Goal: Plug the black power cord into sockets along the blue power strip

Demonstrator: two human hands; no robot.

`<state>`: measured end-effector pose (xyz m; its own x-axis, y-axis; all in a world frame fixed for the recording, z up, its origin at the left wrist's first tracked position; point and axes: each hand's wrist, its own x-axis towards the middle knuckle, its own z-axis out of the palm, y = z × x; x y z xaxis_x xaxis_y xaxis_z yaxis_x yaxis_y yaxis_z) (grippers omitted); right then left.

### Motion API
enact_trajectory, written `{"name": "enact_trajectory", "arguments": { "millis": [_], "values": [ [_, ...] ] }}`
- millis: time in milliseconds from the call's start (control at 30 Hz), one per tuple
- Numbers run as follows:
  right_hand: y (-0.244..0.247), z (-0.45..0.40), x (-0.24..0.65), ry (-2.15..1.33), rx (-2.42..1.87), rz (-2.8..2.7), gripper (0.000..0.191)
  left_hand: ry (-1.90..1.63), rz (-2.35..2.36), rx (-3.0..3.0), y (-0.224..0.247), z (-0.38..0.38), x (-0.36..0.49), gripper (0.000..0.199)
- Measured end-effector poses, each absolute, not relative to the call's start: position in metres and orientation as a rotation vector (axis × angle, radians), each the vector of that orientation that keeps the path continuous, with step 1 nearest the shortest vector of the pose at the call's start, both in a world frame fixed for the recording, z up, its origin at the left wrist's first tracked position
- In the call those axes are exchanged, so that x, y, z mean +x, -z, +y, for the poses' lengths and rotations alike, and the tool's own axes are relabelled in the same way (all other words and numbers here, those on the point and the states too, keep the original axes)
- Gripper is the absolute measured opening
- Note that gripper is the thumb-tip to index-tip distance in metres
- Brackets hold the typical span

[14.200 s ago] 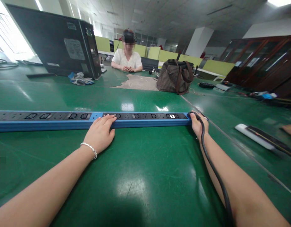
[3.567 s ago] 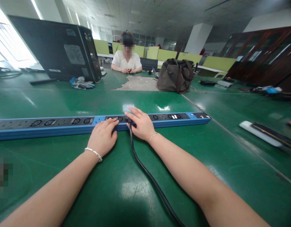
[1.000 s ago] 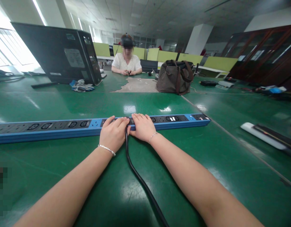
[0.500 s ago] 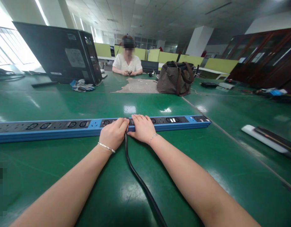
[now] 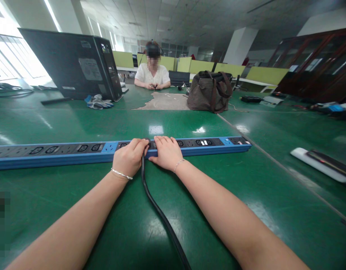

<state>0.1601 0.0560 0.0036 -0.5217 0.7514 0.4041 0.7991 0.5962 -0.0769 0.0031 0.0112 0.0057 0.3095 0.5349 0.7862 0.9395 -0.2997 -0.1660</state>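
Note:
A long blue power strip (image 5: 209,152) with black socket panels lies across the green table in front of me. My left hand (image 5: 130,157) is closed round the plug (image 5: 148,143) of a black power cord (image 5: 158,210), held at the strip's sockets. Most of the plug is hidden by my fingers, so I cannot tell how deep it sits. From there the cord runs down toward me between my forearms. Just right of the plug, my right hand (image 5: 167,152) grips the strip, fingers over its top and thumb along the near side.
A black computer case (image 5: 68,63) stands at the back left, with gloves (image 5: 98,102) beside it. Across the table sits a person (image 5: 152,75), hands together. A brown bag (image 5: 208,92) rests right of them. A white and black bar (image 5: 319,165) lies at the right.
My left hand has shifted slightly left along the strip with the plug and cord. My right hand has also slid a little left, and the gap between them has widened slightly.

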Motion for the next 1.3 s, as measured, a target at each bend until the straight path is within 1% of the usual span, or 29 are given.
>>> {"name": "enact_trajectory", "arguments": {
  "millis": [133,200,300,367,400,500,600,767,867,1033,1300],
  "values": [
    [-0.004,0.056,0.16,0.18,-1.236,-2.425,0.075,0.86,-1.32,-1.962,-0.004,0.011,0.003,0.025],
    [-0.004,0.056,0.159,0.177,-1.242,-2.424,0.076,0.841,-1.309,-1.94,-0.012,0.009,0.003,0.024],
    [-0.002,0.057,0.16,0.168,-1.245,-2.423,0.076,0.893,-1.191,-1.784,-0.038,0.001,-0.003,0.024],
    [-0.001,0.058,0.16,0.163,-1.243,-2.424,0.077,1.013,-1.155,-1.653,-0.058,-0.003,-0.013,0.025],
    [-0.001,0.059,0.16,0.162,-1.241,-2.424,0.077,1.065,-1.192,-1.585,-0.066,-0.005,-0.019,0.026],
    [0.0,0.059,0.16,0.161,-1.24,-2.423,0.078,1.063,-1.34,-1.558,-0.079,-0.006,-0.044,0.029],
    [-0.001,0.059,0.16,0.165,-1.241,-2.425,0.078,0.916,-1.473,-1.654,-0.076,-0.003,-0.068,0.028],
    [-0.001,0.06,0.16,0.16,-1.252,-2.435,0.079,0.64,-1.623,-1.853,-0.066,0.005,-0.093,0.023],
    [-0.001,0.059,0.16,0.162,-1.245,-2.435,0.079,0.493,-1.675,-1.915,-0.062,0.009,-0.103,0.024],
    [-0.001,0.059,0.16,0.159,-1.243,-2.437,0.078,0.49,-1.623,-1.935,-0.058,0.011,-0.115,0.03],
    [-0.002,0.059,0.16,0.165,-1.251,-2.439,0.078,0.533,-1.654,-1.913,-0.054,0.011,-0.112,0.025]
  ]
}}
